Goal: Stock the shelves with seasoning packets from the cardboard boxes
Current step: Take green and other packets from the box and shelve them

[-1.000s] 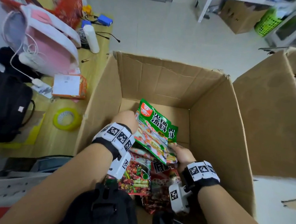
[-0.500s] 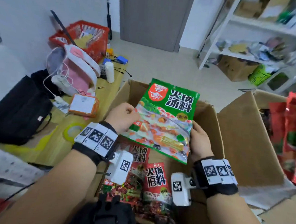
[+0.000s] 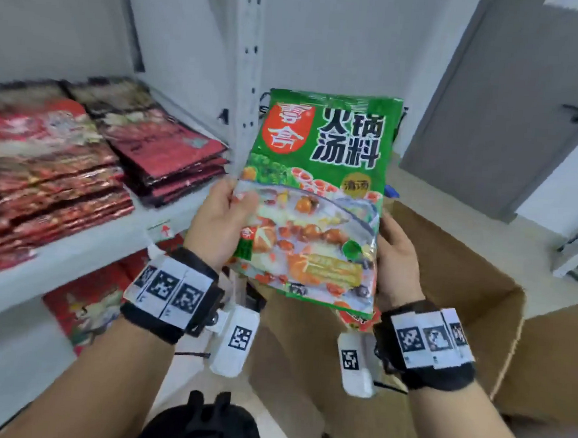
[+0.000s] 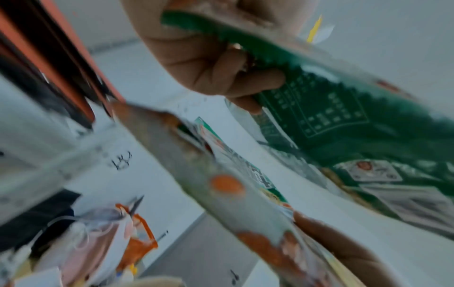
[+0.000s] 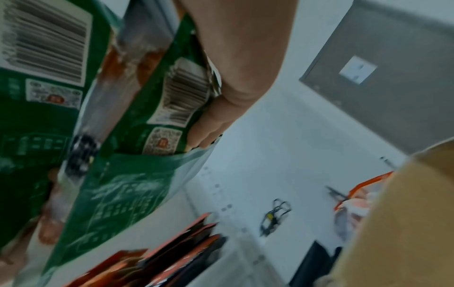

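A stack of green seasoning packets (image 3: 319, 200) is held upright in the air between both hands, in front of the white shelf post (image 3: 247, 62). My left hand (image 3: 224, 219) grips the stack's left edge, thumb on the front. My right hand (image 3: 396, 257) holds the right edge, fingers behind. The wrist views show the green packets (image 4: 343, 120) (image 5: 137, 108) from behind, with barcodes, and curled fingers (image 4: 240, 83) round them. The open cardboard box (image 3: 464, 282) lies below and to the right.
Piles of red seasoning packets (image 3: 61, 172) fill the white shelf (image 3: 83, 249) at the left, with more red packets (image 3: 83, 303) on the level below. A grey door (image 3: 514, 108) stands at the right. A second cardboard box (image 3: 558, 360) sits at the far right.
Both hands lifted the green packets out of the box and carried them up and left toward the shelf. The view swung from the box to the shelf.
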